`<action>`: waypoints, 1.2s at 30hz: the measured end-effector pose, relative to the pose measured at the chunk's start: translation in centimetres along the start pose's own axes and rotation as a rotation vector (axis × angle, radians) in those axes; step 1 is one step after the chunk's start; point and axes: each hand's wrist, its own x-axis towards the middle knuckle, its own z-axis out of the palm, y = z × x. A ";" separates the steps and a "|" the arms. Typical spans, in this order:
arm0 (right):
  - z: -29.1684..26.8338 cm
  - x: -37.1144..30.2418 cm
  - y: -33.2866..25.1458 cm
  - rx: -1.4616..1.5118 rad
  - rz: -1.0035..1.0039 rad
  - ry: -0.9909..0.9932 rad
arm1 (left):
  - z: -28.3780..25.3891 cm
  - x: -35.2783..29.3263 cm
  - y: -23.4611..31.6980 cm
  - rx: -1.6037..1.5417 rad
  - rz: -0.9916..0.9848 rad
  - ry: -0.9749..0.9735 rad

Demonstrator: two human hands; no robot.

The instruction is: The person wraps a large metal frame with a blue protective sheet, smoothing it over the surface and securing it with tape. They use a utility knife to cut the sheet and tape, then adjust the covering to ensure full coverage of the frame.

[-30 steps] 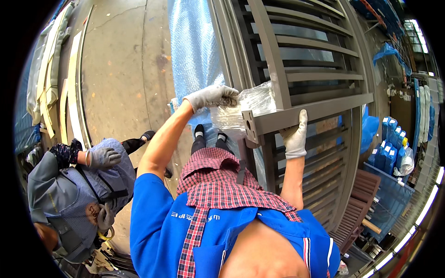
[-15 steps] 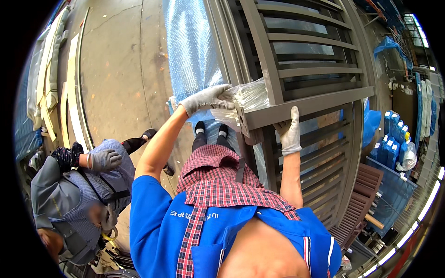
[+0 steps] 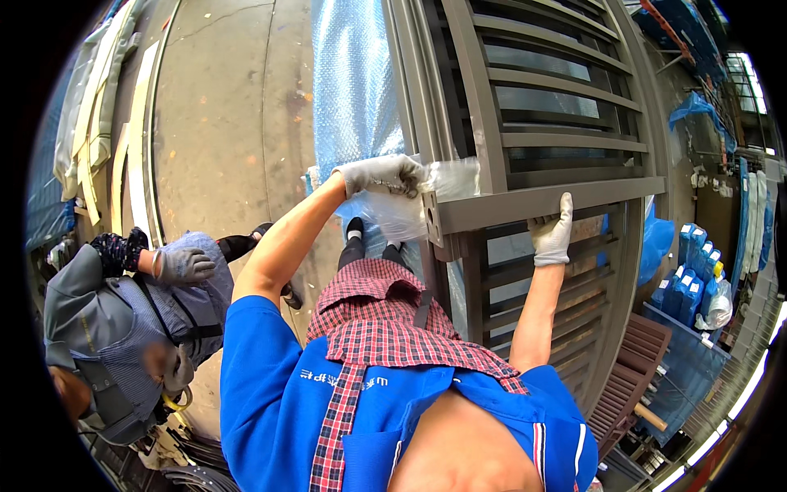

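A dark grey slatted metal panel [image 3: 574,192] lies on top of other slatted panels in front of me. Clear plastic film [image 3: 456,177] is around its near left corner, and part hangs loose below. My left hand [image 3: 381,174], in a grey glove, is closed with fingers curled on the film just left of that corner. Along the panel's near rail is my right hand [image 3: 552,232], also gloved. Its thumb stands up against the rail's front face while the other fingers curl in behind and under, partly hidden.
Blue bubble wrap [image 3: 352,90] runs along the stack's left side. At the left, a co-worker in a blue-grey apron [image 3: 135,328] stands close by. Long wrapped strips [image 3: 94,107] lie at the far left. Blue-wrapped bundles [image 3: 693,262] and a brown slatted panel [image 3: 635,369] are on the right.
My left fingers have curled in on the plastic film, which now looks pulled and smeared by motion. My right hand has shifted to the right along the rail. The co-worker has barely moved.
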 end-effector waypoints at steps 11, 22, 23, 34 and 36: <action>-1.9 0.9 1.0 0.022 -0.010 -0.085 | 1.4 0.5 -0.1 -0.241 -0.080 -0.039; 0.1 -0.3 1.8 0.026 -0.053 0.062 | 3.7 -7.1 -2.9 -0.603 -0.074 0.493; 1.1 -0.9 1.5 -0.012 -0.053 0.096 | 4.9 -7.7 -4.6 -0.708 -0.088 0.536; 2.1 -0.1 6.0 0.060 0.035 -0.058 | 13.8 -2.8 -6.4 -1.527 -0.044 0.596; 2.1 0.4 6.6 0.034 0.012 -0.028 | 13.7 -2.4 -6.1 -1.407 -0.166 0.717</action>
